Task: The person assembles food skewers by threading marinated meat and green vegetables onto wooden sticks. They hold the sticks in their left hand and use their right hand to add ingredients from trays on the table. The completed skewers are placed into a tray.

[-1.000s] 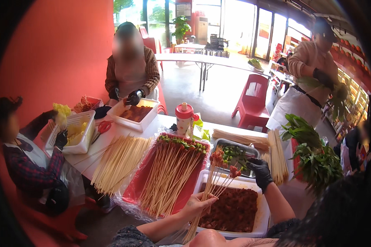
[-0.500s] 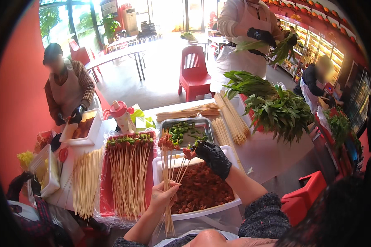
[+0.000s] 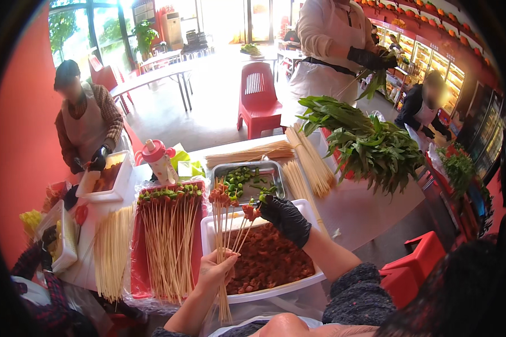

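My bare left hand (image 3: pixel 216 266) grips several bamboo skewers (image 3: pixel 224 236) topped with red meat pieces (image 3: pixel 220 194). My black-gloved right hand (image 3: pixel 284 222) pinches a green pepper piece (image 3: pixel 264 199) at the tip of one skewer. Below both hands lies a white tub (image 3: pixel 317 277) of dark red marinated meat (image 3: pixel 270 258). Behind it, a steel tray (image 3: pixel 264 185) holds cut green pepper (image 3: pixel 244 175). To the left, a red plastic-lined tray (image 3: pixel 138 264) is full of skewers with green and red tips.
Bare skewer bundles (image 3: pixel 112 247) flank the trays. A pink-lidded bottle (image 3: pixel 166 165) stands behind. Leafy greens (image 3: pixel 371 140) are piled at right. Co-workers (image 3: pixel 87 121) (image 3: pixel 326 62) stand around the table. A red chair (image 3: pixel 258 104) and red stools (image 3: pixel 413 258) are nearby.
My view has swung right and shifted. My right hand has come to the skewer tips with a pepper piece. My left hand keeps its grip on the skewers.
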Demonstrator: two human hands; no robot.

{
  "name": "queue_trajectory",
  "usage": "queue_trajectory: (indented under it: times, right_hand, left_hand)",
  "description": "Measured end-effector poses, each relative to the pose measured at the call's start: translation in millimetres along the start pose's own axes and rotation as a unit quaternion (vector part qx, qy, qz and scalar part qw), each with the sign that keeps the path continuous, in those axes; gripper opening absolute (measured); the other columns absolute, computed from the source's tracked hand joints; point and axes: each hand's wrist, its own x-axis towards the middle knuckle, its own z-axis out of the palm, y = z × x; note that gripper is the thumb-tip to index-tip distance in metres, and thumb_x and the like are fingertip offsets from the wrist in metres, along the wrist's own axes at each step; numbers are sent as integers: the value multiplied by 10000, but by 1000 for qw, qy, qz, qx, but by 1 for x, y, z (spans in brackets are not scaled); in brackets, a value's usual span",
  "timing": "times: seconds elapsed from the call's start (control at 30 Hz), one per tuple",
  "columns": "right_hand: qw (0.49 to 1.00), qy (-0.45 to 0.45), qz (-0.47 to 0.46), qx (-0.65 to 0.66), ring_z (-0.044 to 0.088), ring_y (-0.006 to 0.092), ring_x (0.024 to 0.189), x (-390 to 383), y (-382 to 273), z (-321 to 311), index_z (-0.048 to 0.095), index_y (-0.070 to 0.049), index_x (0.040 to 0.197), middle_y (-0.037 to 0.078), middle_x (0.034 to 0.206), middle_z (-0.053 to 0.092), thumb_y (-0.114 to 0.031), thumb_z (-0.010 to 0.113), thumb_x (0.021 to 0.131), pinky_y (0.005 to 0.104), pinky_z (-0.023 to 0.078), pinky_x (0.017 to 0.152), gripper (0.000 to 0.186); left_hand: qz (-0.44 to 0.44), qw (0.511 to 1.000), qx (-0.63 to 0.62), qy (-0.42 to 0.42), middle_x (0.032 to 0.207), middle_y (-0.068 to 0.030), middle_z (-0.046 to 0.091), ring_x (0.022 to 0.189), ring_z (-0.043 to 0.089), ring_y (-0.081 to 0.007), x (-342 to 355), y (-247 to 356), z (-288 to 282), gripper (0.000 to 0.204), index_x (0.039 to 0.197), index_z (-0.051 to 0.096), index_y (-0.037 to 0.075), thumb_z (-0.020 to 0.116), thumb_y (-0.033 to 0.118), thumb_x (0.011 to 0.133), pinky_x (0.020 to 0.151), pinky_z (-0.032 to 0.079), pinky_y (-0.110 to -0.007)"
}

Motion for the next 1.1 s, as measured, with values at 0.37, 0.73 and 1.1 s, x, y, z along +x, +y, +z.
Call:
queue_trajectory:
  times: [0.37, 0.73, 1.1]
  right_hand:
    - [997, 16, -34, -71, 600, 131, 715, 5, 0, -2, 616, -20, 929, 50, 813, 625, -149, 591, 837, 246, 504, 678, 161]
    - [989, 22, -62, -133, 607, 134, 772, 4, 11, -6, 620, 6, 963, 59, 872, 636, -106, 606, 821, 253, 498, 721, 181]
    - [985, 26, -49, -165, 592, 127, 819, -2, 14, 6, 604, 9, 964, 57, 901, 622, -62, 596, 817, 243, 477, 777, 164]
  left_hand:
    - [3, 999, -37, 5, 558, -7, 505, 360, 459, -66, -1, -1, 1, 62, 837, 572, -4, 582, 55, 820, 283, 294, -190]
    - [17, 999, -46, 8, 550, -15, 512, 355, 456, -69, -3, -2, -1, 89, 829, 548, 8, 609, 70, 809, 286, 286, -203]
    - [27, 999, -46, 1, 584, -20, 528, 378, 476, -66, -3, -2, -3, 93, 857, 579, -5, 587, 82, 825, 291, 313, -192]
